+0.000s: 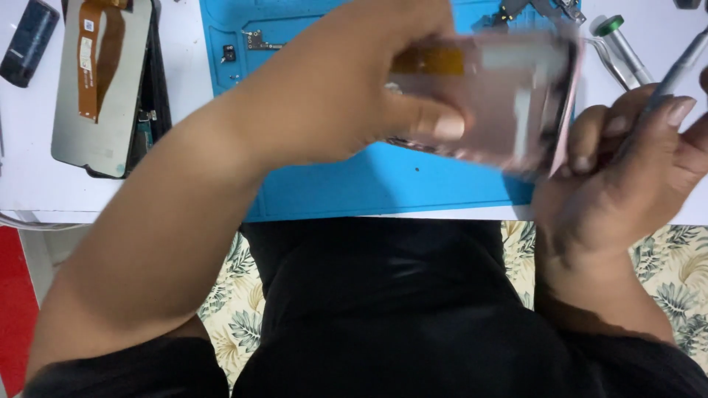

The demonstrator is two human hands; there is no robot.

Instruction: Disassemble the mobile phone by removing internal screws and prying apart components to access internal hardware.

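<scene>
The left hand (346, 88) pinches a blurred phone frame (509, 103) above the blue mat (354, 184), thumb pressed on its near face, fingers behind it. The right hand (627, 169) has its fingers curled shut around a thin grey tool (675, 77), and its knuckles sit just beside the frame's right edge. On the white table (29, 177), well to the left, lies a screen panel (103, 81) with an orange ribbon cable. A green-capped tool (623, 44) lies beyond the right hand.
</scene>
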